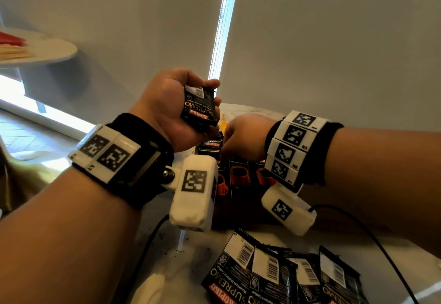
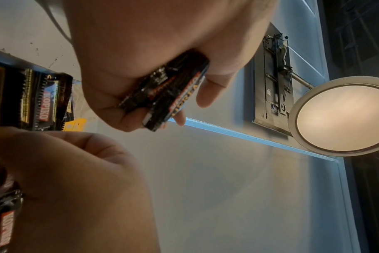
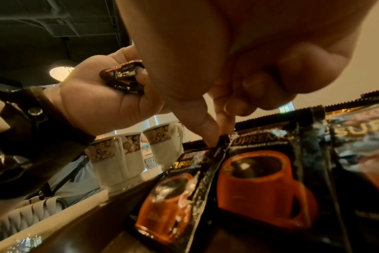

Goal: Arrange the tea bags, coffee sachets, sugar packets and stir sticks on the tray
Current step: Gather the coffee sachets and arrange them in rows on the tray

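Observation:
My left hand (image 1: 214, 105) is raised above the table and grips a small stack of black Kopiko coffee sachets (image 1: 198, 110), also seen edge-on in the left wrist view (image 2: 169, 92). Below it, a row of sachets printed with orange cups (image 1: 238, 175) lies on the dark tray (image 1: 238, 215). My right hand (image 3: 216, 137) reaches down to that row. Its thumb and forefinger pinch the top edge of the leftmost sachet (image 3: 177, 196), which is tilted up against its neighbour (image 3: 260, 179). Several more sachets (image 1: 286, 277) lie face down on the white table in front.
Three white cups with floral bands (image 3: 123, 159) stand just past the tray's wooden rim (image 3: 93, 215). A yellow packet (image 2: 76, 124) lies behind the sachets. Black cables (image 1: 372, 237) cross the table. Dark crumbs (image 1: 176, 251) dot it. A round side table (image 1: 47, 48) is far left.

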`<state>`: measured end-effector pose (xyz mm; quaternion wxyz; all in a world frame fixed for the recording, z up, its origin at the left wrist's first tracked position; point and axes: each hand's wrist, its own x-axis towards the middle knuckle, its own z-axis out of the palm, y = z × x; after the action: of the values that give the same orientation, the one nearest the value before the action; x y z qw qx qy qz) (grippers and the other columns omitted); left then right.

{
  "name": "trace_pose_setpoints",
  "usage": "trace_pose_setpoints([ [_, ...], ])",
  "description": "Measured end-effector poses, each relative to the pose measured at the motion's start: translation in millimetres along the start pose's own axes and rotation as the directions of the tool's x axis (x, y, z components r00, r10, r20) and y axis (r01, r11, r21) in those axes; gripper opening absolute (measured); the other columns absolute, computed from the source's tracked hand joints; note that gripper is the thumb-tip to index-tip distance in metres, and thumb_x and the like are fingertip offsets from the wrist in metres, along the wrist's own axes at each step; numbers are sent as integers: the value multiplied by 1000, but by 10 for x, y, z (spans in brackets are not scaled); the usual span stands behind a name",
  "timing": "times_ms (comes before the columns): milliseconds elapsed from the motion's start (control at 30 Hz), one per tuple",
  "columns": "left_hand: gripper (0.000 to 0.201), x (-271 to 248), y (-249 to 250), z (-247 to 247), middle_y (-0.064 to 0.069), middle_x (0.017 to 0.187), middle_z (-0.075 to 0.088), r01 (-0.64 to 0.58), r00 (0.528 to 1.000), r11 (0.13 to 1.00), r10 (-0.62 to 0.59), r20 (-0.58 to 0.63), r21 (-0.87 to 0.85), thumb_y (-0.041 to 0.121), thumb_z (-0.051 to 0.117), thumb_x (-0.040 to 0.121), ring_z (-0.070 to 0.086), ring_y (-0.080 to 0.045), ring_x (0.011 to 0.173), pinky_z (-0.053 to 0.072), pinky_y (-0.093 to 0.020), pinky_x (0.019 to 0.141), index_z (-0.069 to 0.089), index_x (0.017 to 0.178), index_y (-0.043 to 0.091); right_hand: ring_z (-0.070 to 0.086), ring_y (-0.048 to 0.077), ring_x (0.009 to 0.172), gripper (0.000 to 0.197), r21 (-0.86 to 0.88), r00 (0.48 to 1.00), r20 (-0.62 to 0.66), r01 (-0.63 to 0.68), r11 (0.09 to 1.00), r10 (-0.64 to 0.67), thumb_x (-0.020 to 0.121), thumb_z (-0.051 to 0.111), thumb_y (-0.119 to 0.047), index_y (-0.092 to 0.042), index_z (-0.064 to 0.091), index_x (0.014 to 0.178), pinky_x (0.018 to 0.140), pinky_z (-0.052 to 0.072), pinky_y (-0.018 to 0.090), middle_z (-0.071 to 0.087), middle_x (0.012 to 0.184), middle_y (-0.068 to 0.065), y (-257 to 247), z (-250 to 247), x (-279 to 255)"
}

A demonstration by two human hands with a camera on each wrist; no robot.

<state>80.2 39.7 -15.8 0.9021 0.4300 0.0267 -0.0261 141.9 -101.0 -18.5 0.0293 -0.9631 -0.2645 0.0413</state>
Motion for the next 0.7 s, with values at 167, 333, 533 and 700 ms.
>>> trace_pose_setpoints([
  [167,40,-1,18,-14,-10,85,59,14,1000,1000,-15,-26,-26,24,52,69,53,-19,68,46,-30,62,67,104,12,63,11,83,20,23,1000,-18,7,1000,-7,90,70,-35,-17,74,99,65,48,21,67,87,-4,60,-62,-26],
  [333,49,-6,-12,-9,-13,89,58,22,999,997,-25,-39,-78,26,48,68,53,-22,72,50,-30,64,68,110,9,64,11,87,15,153,996,-73,64,986,-54,88,71,-34,-21,72,96,76,53,27,69,91,-4,157,-207,-139],
  [533,39,9,-55,40,-21,112,59,-26,994,999,23,-106,-28,5,37,91,66,-32,86,59,-37,59,64,118,8,60,7,66,34,388,949,-245,282,877,-197,76,84,-28,-32,63,102,70,57,31,64,77,-5,259,-351,-373],
  [700,34,-1,-118,78,-27,125,57,-20,996,1000,20,-88,-3,-1,38,96,67,-38,98,63,-39,63,61,119,8,57,8,68,41,309,894,-369,375,874,-253,76,84,-30,-38,58,107,69,57,30,60,83,-6,303,-288,-451],
])
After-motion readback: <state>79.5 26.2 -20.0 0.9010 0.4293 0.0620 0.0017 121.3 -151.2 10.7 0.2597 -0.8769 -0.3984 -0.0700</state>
